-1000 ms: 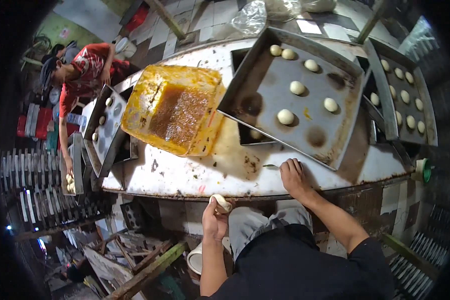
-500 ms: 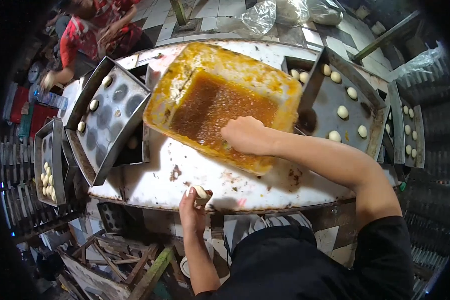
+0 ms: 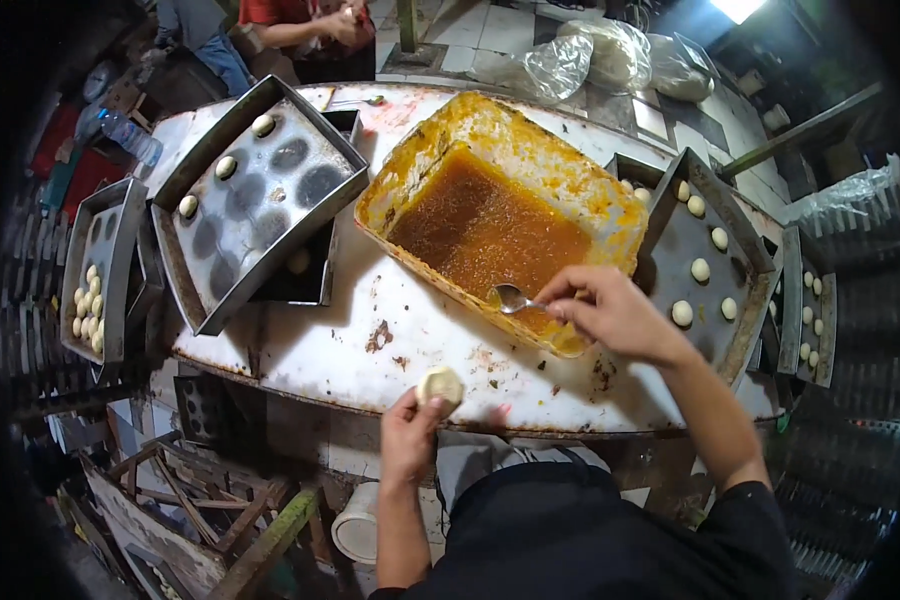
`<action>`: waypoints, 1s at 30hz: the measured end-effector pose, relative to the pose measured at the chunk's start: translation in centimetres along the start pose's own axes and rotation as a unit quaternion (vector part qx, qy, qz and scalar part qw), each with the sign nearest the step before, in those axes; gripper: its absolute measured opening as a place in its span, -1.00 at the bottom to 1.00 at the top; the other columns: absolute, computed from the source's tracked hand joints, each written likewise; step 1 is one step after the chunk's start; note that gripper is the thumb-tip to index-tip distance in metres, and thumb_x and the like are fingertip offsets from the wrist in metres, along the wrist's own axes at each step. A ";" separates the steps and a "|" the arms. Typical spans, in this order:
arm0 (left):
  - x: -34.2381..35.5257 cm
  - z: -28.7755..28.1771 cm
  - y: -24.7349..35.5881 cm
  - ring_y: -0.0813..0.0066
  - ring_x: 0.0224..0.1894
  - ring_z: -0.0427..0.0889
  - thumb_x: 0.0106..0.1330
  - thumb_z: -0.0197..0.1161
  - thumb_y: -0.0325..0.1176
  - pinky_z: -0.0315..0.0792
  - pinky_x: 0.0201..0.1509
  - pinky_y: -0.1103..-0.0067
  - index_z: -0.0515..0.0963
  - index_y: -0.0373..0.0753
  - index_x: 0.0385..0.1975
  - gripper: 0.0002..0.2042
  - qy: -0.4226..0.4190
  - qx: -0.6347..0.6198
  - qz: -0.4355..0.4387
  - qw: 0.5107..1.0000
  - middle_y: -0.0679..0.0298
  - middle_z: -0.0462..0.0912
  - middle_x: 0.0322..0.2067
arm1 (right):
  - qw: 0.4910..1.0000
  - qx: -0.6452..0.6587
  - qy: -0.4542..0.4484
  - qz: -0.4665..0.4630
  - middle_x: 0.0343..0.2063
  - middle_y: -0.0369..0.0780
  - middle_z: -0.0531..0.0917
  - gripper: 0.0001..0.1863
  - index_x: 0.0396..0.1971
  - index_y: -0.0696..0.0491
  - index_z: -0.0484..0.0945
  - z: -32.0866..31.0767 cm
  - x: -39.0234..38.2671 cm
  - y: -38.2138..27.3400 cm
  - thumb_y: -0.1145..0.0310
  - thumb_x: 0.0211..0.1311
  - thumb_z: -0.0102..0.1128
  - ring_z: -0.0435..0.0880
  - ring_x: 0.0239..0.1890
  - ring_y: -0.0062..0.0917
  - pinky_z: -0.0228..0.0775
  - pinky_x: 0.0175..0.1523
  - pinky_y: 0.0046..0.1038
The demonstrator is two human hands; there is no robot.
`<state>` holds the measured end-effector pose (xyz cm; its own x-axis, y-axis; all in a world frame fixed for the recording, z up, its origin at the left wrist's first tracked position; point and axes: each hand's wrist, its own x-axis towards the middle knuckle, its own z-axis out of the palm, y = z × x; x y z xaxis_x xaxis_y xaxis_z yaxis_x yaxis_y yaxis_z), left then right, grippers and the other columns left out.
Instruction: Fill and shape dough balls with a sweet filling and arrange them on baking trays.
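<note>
Close by, the left hand (image 3: 408, 440) pinches a flat, round piece of dough (image 3: 441, 386), with the thumb on top, near the front edge of the table (image 3: 345, 330). The dough sits just past the left fingertips. It looks light, soft and a bit stretchy, so it would likely dent or tear if squeezed hard; its rim seems the best place to hold it. The fingers under it are mostly hidden, and so is its underside.

Farther out, the right thumb and fingers of the right hand (image 3: 610, 315) grip the handle of a spoon (image 3: 511, 298). The spoon looks stiff and light. Its bowl is just left of those fingers, by the near side of a tub (image 3: 570, 170). Whether it touches the tub is hard to tell. Past the fingers lies brown paste (image 3: 480, 225), which looks wet and sticky; its depth does not show.

Beyond the left hand, to its left, a tray (image 3: 285, 200) holds three dough balls (image 3: 226, 167). Far past both hands is a person in red (image 3: 290, 33), cut off by the top edge.
</note>
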<state>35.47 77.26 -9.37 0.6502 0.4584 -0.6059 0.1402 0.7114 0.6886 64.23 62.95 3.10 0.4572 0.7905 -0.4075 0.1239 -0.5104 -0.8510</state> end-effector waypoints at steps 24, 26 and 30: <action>-2.5 8.9 -3.0 0.03 0.17 0.64 0.66 -0.08 -0.20 0.51 0.34 0.20 0.40 -0.52 0.23 -0.55 0.031 -0.187 0.127 0.974 -0.12 0.60 0.15 | 0.891 -0.188 0.279 -0.304 -0.31 0.04 0.61 -0.89 -0.25 0.24 0.53 1.5 -6.7 7.2 0.62 0.22 0.20 0.64 -0.29 0.02 0.51 -0.19 -0.15; -1.6 7.0 -1.1 0.22 0.15 0.66 0.62 0.02 -0.22 0.52 0.29 0.35 0.47 -0.42 0.19 -0.62 0.042 -0.157 0.082 0.983 0.05 0.65 0.11 | 0.915 -0.261 0.206 -0.230 -0.28 0.07 0.63 -0.89 -0.27 0.26 0.54 0.7 -1.4 5.5 0.61 0.20 0.18 0.65 -0.26 0.05 0.52 -0.17 -0.13; 2.1 2.5 1.6 0.22 0.15 0.66 0.63 0.01 -0.22 0.52 0.30 0.35 0.45 -0.46 0.20 -0.60 0.022 -0.161 0.070 0.984 0.02 0.64 0.11 | 0.911 -0.390 -0.128 -0.047 -0.26 0.12 0.68 -0.81 -0.21 0.27 0.54 0.5 8.6 4.9 0.58 0.17 0.16 0.69 -0.14 0.08 0.53 -0.12 -0.04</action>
<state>38.96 78.00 -8.52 0.6120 0.5823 -0.5351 -0.1982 0.7679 0.6091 68.32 67.45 -4.72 0.2042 0.8452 -0.4940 0.7849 -0.4429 -0.4334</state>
